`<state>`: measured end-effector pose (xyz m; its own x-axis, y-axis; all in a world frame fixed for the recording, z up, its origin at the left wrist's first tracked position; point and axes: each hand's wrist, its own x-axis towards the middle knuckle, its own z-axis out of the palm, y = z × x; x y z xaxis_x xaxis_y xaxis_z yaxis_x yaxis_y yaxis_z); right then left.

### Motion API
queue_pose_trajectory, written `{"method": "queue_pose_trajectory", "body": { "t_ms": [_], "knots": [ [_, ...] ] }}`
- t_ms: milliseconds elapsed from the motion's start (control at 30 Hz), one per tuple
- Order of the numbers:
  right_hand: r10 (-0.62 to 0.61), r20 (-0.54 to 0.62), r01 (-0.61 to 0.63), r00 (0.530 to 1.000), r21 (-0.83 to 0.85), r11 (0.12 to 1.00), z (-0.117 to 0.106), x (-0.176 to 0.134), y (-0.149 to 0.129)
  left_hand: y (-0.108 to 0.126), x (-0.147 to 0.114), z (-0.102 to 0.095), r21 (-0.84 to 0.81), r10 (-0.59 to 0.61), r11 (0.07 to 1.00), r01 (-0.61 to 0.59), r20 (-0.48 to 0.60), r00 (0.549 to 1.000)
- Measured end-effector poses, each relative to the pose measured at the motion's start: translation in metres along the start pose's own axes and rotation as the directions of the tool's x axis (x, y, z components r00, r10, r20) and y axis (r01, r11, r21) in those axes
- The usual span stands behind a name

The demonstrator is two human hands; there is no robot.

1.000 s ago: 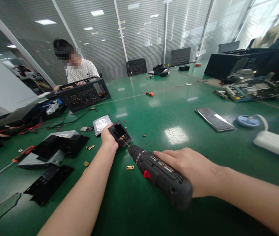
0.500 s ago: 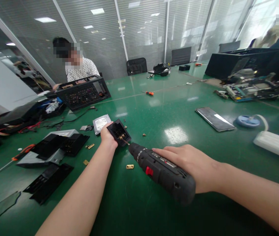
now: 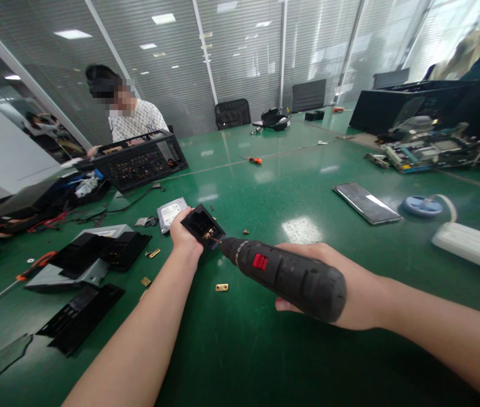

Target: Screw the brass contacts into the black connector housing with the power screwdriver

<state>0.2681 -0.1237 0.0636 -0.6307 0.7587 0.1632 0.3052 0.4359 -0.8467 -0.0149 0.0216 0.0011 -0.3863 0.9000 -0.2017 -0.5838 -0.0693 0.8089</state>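
My left hand (image 3: 184,236) grips a small black open-ended box (image 3: 200,220) with brass-coloured parts inside it. A black cordless drill (image 3: 284,271) with a red switch is in my right hand (image 3: 341,277), its grip mostly hidden behind the drill body. The drill's bit reaches into the box's open end, and its tip is hard to make out. On the table close by lie a brass plate with two holes (image 3: 222,288), a small brass screw (image 3: 246,231) and another brass piece (image 3: 153,253). A hard drive (image 3: 171,213) rests just beyond my left hand.
Left of my arm are metal and black plastic housings (image 3: 85,257) and an orange-handled screwdriver (image 3: 36,265). Beyond stands a computer case (image 3: 142,161) near a seated person. A phone (image 3: 366,202), a white power strip (image 3: 472,249) and circuit boards (image 3: 426,150) lie to the right.
The drill has rolled in my right hand, so its red switch now faces more upward and its rear has swung slightly right. The bit stays at the black box.
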Motion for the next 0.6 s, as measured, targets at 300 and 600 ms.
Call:
{"method": "queue_pose_trajectory", "body": {
  "t_ms": [300, 600],
  "knots": [
    [0.083, -0.061, -0.066, 0.995, 0.246, 0.967, -0.003, 0.004, 0.012, -0.001, 0.001, 0.001, -0.081, 0.148, 0.985, -0.151, -0.049, 0.988],
    [0.118, -0.027, -0.104, 0.993, 0.3, 0.948, -0.002, 0.004, 0.015, 0.003, 0.002, 0.002, -0.088, 0.112, 0.989, -0.118, -0.067, 0.991]
  ]
}}
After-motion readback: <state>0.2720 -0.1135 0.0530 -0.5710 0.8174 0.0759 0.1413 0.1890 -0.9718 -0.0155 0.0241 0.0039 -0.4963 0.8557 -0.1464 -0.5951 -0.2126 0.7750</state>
